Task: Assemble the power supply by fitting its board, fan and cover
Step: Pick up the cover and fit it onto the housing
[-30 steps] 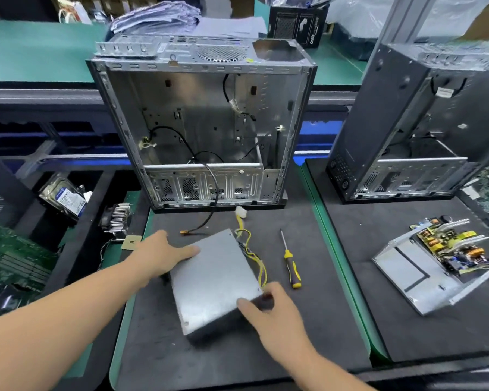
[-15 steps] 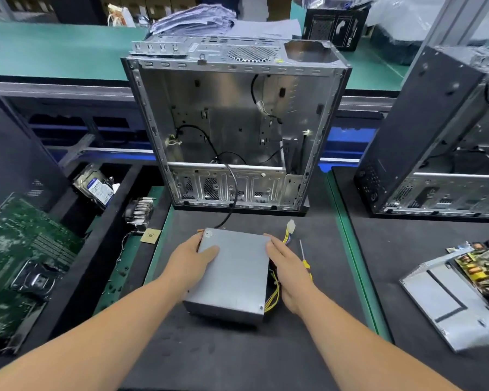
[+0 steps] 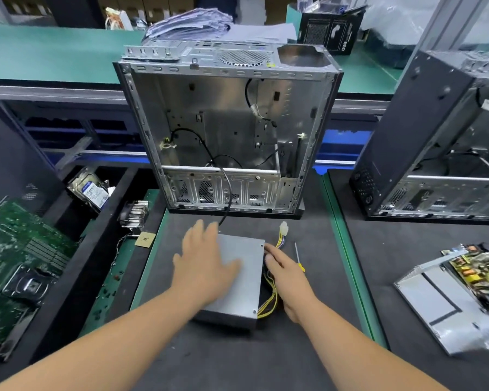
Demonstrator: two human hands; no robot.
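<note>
The power supply (image 3: 239,280), a closed grey metal box, was seen lying flat on the dark mat (image 3: 237,359) at about 6 o'clock from the open computer case (image 3: 226,131), near it but not touching. The left hand (image 3: 206,263) was laid palm-down on the box's top cover, its fingers spread and nearly straight, reaching toward 12 o'clock; nothing was gripped by it. The right hand (image 3: 287,273) was placed against the box's 3 o'clock side, with fingers extended along the edge and the fingertips at the far corner, resting over the yellow and black cables (image 3: 270,299) that came out of that side. Whether anything was pinched by the right hand could not be told; its fingers appeared straight rather than curled. A white connector (image 3: 283,229) was seen on the mat at about 1 o'clock from the box. A yellow-handled screwdriver (image 3: 299,258) was lying just at 3 o'clock of the right hand. At 3 o'clock on the adjoining mat, a second opened supply (image 3: 458,300) with an exposed circuit board was seen. At 9 o'clock, a green motherboard (image 3: 20,266), a hard drive (image 3: 89,191) and a heatsink (image 3: 134,214) were noted. A second case (image 3: 435,136) stood at 2 o'clock.
</note>
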